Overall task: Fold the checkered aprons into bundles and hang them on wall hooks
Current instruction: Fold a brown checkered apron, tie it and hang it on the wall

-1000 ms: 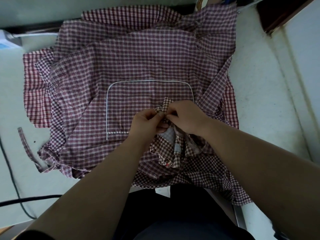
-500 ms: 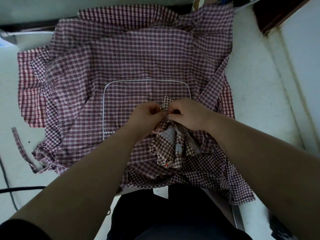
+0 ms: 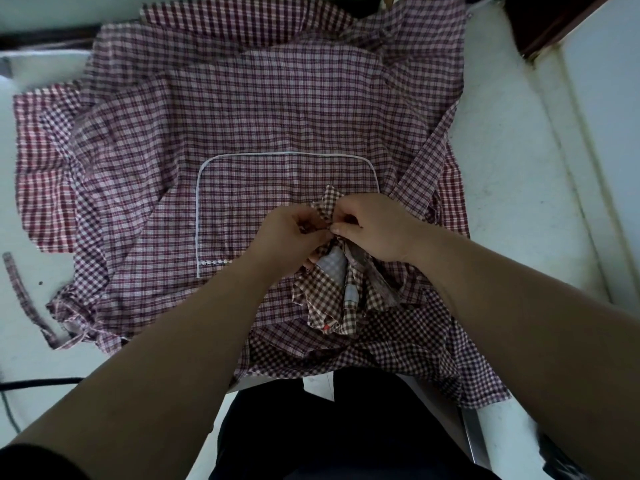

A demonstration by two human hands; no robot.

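Far left of the fingers, cable [image 3: 34, 380]: black, lies across the counter [image 3: 502, 174] edge, runs twd the left forearm.
strap [image 3: 15, 289]: loose checked strip, flat on the counter, well left of the fingers; near end meets the spread cloth's corner.
spread aprons [image 3: 242, 109]: maroon/white check, several layers overlapping, cover most of the counter under & beyond the fingers; how many, can't tell.
pocket [image 3: 249, 202]: white-piped outline on the top layer, just left of & beyond the fingers; left hand overlaps its near-right part.
left hand [image 3: 287, 233]: above the pocket, fingers [image 3: 313, 230] curled, pinching the gathered top of the bundle; tips touch the right hand's.
bundle [image 3: 329, 299]: brown/white check apron, bunched in pleats, fans out from the fingers twd the person, on top of the spread aprons; pale grey-blue patch just below the fingers, small red spot at the near end; a peak of cloth sticks up just beyond the fingers, btwn both hands.
right hand [image 3: 377, 230]: fingers [image 3: 343, 231] curled, gripping the same bunched top from the right side.
diagonal band [image 3: 426, 168]: maroon check fold, runs from just right of the fingers up & away.
bare counter: white, speckled, well right of the fingers, w/ a raised white ledge [image 3: 568, 168] at its far side.
dark clothing [image 3: 329, 434]: person's, below the bundle, nearest the camera.
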